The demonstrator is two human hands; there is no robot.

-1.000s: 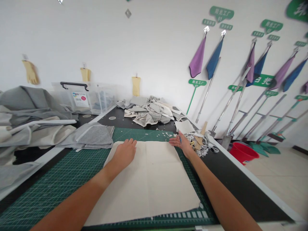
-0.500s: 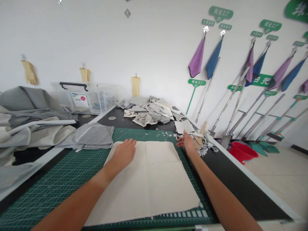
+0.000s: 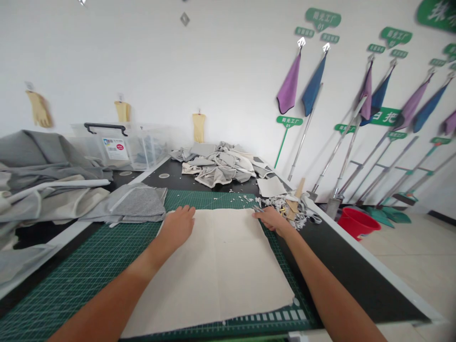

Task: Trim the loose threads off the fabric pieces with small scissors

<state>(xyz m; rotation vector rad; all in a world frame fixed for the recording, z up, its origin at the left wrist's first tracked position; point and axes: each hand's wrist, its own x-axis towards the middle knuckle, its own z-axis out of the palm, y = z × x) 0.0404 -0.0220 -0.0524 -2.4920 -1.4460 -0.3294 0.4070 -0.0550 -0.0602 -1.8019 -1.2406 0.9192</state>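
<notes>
A cream fabric sheet [image 3: 221, 270] lies flat on the green cutting mat [image 3: 103, 266]. My left hand [image 3: 178, 225] rests on the sheet's far left corner, palm down and fingers stretched out. At the far right corner, my right hand [image 3: 271, 219] has its fingers drawn together around something small and grey that I cannot make out. Just beyond it lies a heap of fabric scraps [image 3: 297, 209].
Folded grey fabric [image 3: 137, 202] sits at the mat's left edge, beside larger grey and cream stacks [image 3: 42, 185]. A pile of cut pieces [image 3: 217, 166] and a clear plastic box [image 3: 117, 147] stand at the back. A red bucket [image 3: 356, 221] and mops [image 3: 342, 142] line the right wall.
My right hand went out to the scrap heap and has come back to the sheet's far right corner. The left hand stays pressed on the fabric.
</notes>
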